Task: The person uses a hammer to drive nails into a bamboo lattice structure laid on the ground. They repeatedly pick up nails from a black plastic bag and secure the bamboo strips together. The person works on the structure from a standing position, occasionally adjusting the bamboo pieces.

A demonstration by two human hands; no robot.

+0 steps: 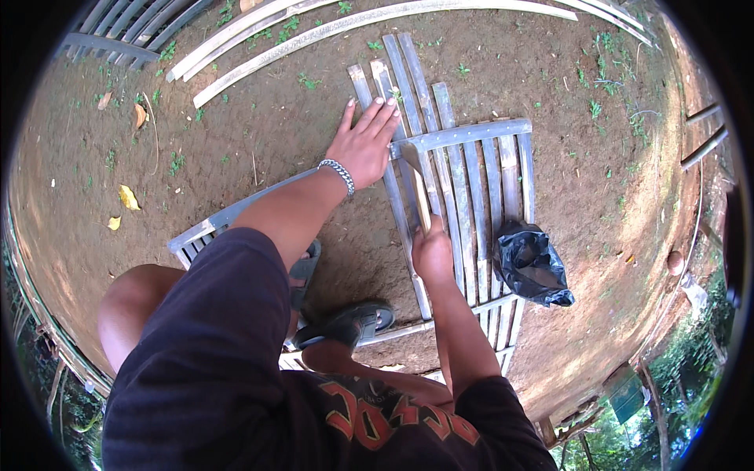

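My left hand (365, 145), with a chain bracelet at the wrist, lies with fingers stretched across the upper ends of narrow slats, beside a grey crosspiece (479, 133). Below and to its right, my right hand (433, 253) is closed round the wooden handle of a hammer (422, 196). The hammer's dark head is at the crosspiece, among the slats; whether it touches them I cannot tell. Several weathered slats (462, 212), apparently bamboo, run lengthwise under the crosspiece, and some stick out past it at uneven lengths.
A black plastic bag (534, 267) rests on the slats' right side. My sandalled feet (357, 323) stand inside the frame, left of the slats. Long pale strips (377, 17) lie on the dirt ahead, and another slatted panel (129, 31) is at the far left.
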